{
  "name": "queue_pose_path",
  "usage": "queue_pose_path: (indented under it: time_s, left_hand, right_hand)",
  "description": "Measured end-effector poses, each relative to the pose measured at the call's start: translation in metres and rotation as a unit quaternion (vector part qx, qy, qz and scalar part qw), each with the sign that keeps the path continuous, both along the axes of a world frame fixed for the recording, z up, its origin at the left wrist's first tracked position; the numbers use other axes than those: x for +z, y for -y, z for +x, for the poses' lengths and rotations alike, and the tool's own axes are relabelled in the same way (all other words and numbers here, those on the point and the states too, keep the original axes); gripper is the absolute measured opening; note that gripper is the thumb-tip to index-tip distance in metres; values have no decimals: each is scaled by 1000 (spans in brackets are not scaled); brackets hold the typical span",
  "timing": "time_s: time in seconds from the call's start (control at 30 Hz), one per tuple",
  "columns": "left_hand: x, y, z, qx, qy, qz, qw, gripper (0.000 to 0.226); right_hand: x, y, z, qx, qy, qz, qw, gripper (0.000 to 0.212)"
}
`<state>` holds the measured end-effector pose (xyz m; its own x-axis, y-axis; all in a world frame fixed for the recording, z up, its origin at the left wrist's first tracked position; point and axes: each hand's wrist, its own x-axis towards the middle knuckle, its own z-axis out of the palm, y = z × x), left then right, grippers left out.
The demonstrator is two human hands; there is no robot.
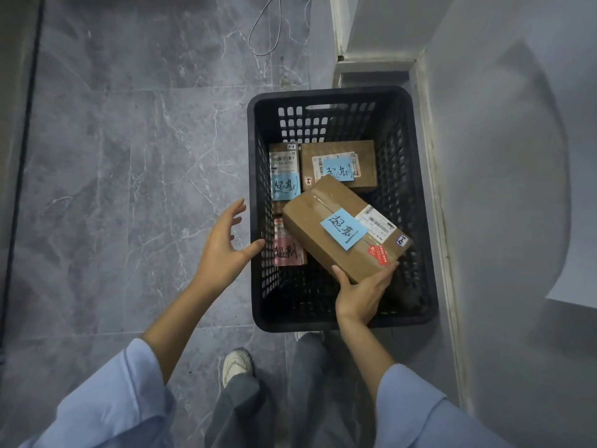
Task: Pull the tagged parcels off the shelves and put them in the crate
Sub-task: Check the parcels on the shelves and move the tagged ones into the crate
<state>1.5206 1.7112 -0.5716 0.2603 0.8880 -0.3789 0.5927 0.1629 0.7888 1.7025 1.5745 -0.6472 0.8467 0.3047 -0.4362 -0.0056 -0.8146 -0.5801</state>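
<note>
1. Crate (329,93): black plastic, lattice walls, set on grey veined floor (113,189).
2. Held parcel (318,227): brown carton, blue handwritten tag on top; tilted above crate's middle, near end toward near-right corner.
3. Right hand (361,294): clamped round held parcel's near end.
4. Left hand (226,244): fingers spread apart, holding nothing, just outside crate's left edge.
5. Narrow parcel (284,169): blue tag, lying at far-left corner.
6. Wide parcel (339,153): blue tag, along far edge, beside narrow parcel.
7. Pink-tagged parcel (289,250): along left edge, partly under held parcel.
</note>
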Motion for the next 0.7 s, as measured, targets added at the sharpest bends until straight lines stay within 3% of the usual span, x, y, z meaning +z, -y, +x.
queue_pose_path:
  time_s: [0.23, 0.33, 0.43, 0.53, 0.63, 0.7]
  left_hand:
    - [3, -2, -4, -56, -44, 69, 995, 78]
    - [1, -7, -10, -96, -92, 134, 982, 79]
    - [-2, -9, -16, -124, -128, 166, 970, 80]
    - [-9, -9, -20, -141, -162, 183, 959, 79]
    - [-15, -7, -20, -141, -182, 182, 956, 79]
    - [-18, -6, -18, -140, -185, 181, 956, 79]
  right_hand:
    - [-8, -36, -24, -184, -49, -22, 981, 122]
    - [-20, -50, -27, -202, -47, -37, 978, 119]
    - [-33, -55, -35, -136, -57, -52, 988, 105]
    - [-44, -45, -41, -75, -147, -103, 981, 91]
    - [-50, -26, -33, 40, -236, -154, 959, 59]
    - [-56, -20, -20, 100, -227, -138, 959, 48]
